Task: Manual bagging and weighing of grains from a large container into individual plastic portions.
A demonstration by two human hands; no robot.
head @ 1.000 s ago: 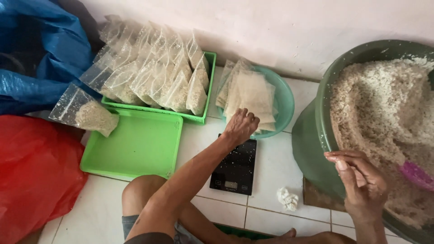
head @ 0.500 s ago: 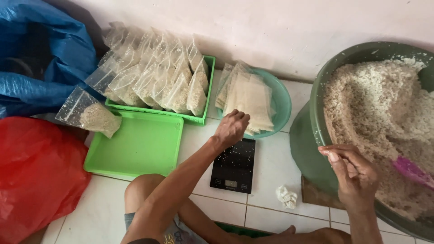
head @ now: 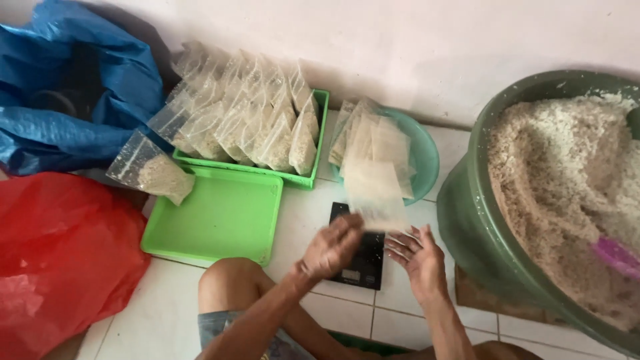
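A thin, see-through empty plastic bag [head: 375, 197] is held up just above the small black kitchen scale [head: 360, 257] on the white tiled floor [head: 167, 313]. The left hand [head: 331, 247] pinches its lower left edge with closed fingers, and the right hand [head: 419, 257] is open, palm up, fingertips touching the bag's bottom edge. Behind it, a round teal plastic bowl [head: 423, 157] holds a stack of the same flat empty bags [head: 363, 137]. To the left, a green plastic tray [head: 313, 170] is full of clear packed bags of pale grain [head: 253, 123] standing in rows, and one more filled bag [head: 152, 172] leans on the flat green lid-like tray [head: 217, 220]. A big green tub of crumbly pale grain [head: 560, 193] sits on the right. A blue plastic sack [head: 73, 100] and a red one [head: 60, 260] lie far left. A second ago the left hand reached into the teal bowl and the right hand was by the tub; now both meet over the scale.
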